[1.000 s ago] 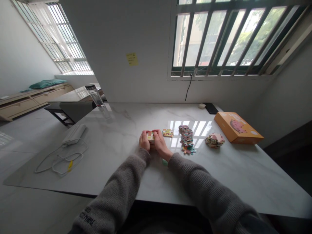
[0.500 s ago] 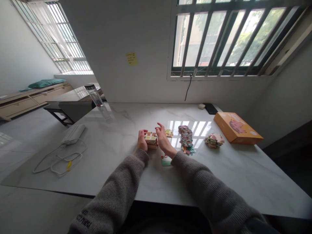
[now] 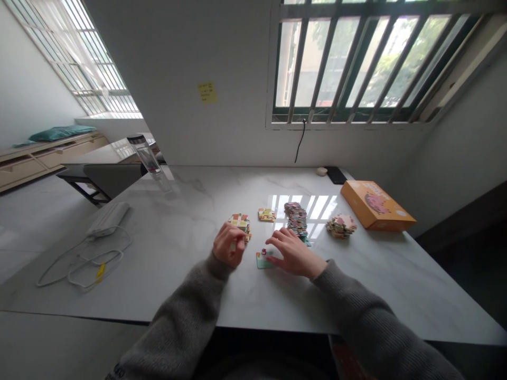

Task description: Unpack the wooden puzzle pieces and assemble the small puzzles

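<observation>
My left hand [image 3: 228,244] is at the near side of a stack of puzzle pieces [image 3: 240,219], partly covering it. Its fingers are curled in, and whatever they may hold is hidden. Over to the right, my right hand [image 3: 292,252] hovers low with its fingers apart, thumb and fingertips close to a flat green-and-white piece [image 3: 263,259] with a small red figure. Its palm hides part of that piece. Beyond the hands lies a small, low pile of yellow-green puzzle pieces [image 3: 266,215].
A long row of puzzle pieces [image 3: 297,217] and a pinkish pile [image 3: 341,226] stand to the right, near an orange box [image 3: 376,206]. A black phone [image 3: 335,175] lies behind. On the left are a glass bottle [image 3: 146,154] and a white power strip [image 3: 108,219] with its cable.
Both hands have come off the sides of the stack. My left hand drew nearer me and curled; my right hand moved right and down to the green piece. The view shifted slightly.
</observation>
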A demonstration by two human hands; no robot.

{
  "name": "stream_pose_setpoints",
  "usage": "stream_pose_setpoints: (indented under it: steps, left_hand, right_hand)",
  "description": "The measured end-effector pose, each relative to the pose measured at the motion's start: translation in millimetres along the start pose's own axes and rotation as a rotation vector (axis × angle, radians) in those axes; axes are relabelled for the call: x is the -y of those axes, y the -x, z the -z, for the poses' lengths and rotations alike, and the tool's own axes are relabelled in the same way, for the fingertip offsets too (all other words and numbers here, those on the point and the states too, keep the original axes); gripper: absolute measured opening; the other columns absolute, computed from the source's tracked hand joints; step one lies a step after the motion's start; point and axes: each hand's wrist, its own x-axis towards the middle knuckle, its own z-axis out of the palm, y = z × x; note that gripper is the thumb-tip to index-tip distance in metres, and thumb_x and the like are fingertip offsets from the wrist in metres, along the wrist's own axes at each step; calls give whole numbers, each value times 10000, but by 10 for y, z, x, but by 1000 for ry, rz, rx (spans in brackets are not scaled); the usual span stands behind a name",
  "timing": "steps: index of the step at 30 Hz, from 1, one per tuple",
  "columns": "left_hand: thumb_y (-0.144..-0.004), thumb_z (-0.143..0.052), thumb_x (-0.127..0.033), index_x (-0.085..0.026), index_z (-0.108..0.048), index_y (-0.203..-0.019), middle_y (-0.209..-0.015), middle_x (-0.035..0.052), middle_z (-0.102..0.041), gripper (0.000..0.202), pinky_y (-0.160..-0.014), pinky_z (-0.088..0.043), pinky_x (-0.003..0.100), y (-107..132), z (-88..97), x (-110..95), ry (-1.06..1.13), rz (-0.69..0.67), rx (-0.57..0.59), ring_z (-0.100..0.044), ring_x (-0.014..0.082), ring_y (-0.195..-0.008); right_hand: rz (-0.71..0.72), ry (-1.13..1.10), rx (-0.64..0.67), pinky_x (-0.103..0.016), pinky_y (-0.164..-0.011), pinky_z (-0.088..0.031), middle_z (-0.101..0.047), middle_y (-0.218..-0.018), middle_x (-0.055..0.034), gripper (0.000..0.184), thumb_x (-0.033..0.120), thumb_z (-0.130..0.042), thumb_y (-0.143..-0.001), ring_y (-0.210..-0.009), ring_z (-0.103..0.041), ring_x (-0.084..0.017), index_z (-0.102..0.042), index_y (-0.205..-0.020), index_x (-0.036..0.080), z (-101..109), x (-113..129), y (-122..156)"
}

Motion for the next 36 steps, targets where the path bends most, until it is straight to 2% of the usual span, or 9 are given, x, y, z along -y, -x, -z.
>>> stream_pose_setpoints:
  steps: [3,8,11,14,17,20,24,30,36]
  left_hand:
    - [-808,-500,-60,-204,-594,-886,-641,-17,-571,189,-559,-446,254,95,-50,-121,68,-68,188,-500,126,-543]
    - [-766,-513,-58,-204,-592,-874,-586,-37,-579,198,-503,-409,253,184,-83,-194,56,-122,381,-473,114,-457]
    - [-787,-531,-87,-200,-594,-890,-642,-13,-583,166,-536,-448,264,155,-70,-193,15,-112,442,-516,134,-517]
    - [-799,-574,-155,-202,-602,-932,-766,36,-608,144,-644,-518,301,115,-51,-189,-8,-104,519,-585,177,-668]
    - [-785,-623,-219,-219,-607,-1020,-952,79,-641,235,-811,-544,364,100,-44,-192,-23,-88,614,-620,226,-859]
    - [-766,-660,-266,-235,-603,-1084,-1086,94,-642,325,-892,-518,421,108,-51,-189,-68,-74,691,-612,266,-967]
    - [-754,-652,-226,-225,-598,-1099,-1149,103,-639,349,-943,-493,451,127,-71,-172,-89,-73,730,-584,287,-1041]
    - [-759,-637,-177,-223,-603,-1047,-1120,90,-638,294,-950,-501,443,152,-104,-142,-38,-31,746,-562,271,-1028]
    - [-733,-644,-134,-222,-603,-1029,-1098,92,-600,312,-967,-503,438,167,-112,-131,38,29,710,-544,262,-1021]
  right_hand:
    - [-41,57,106,-440,-915,-407,-610,-1098,-107,409,457,-758,-794,-1033,-503,-291,-634,-1084,196,39,37,44]
    - [-44,58,199,-417,-891,-391,-604,-1097,-94,363,442,-749,-791,-1030,-495,-281,-622,-1022,193,92,52,40]
    - [-27,62,182,-414,-884,-387,-618,-1069,-91,356,434,-751,-782,-1018,-500,-278,-614,-999,187,81,42,42]
    - [12,84,136,-421,-870,-385,-636,-1006,-91,337,415,-759,-771,-984,-509,-280,-615,-969,183,73,31,51]
    - [38,96,79,-420,-849,-384,-643,-972,-92,313,386,-765,-764,-955,-516,-278,-617,-954,186,86,7,56]
    - [41,80,22,-414,-854,-383,-647,-954,-84,299,367,-770,-755,-949,-521,-272,-615,-948,198,108,-33,57]
    - [39,52,-10,-412,-870,-384,-652,-944,-73,306,371,-777,-747,-941,-531,-262,-615,-946,203,122,-60,57]
    - [50,26,-22,-415,-891,-388,-656,-936,-76,314,384,-779,-747,-945,-544,-259,-621,-942,195,129,-21,40]
    - [59,8,-34,-421,-905,-401,-660,-944,-82,308,369,-773,-752,-949,-555,-266,-623,-953,190,117,-1,31]
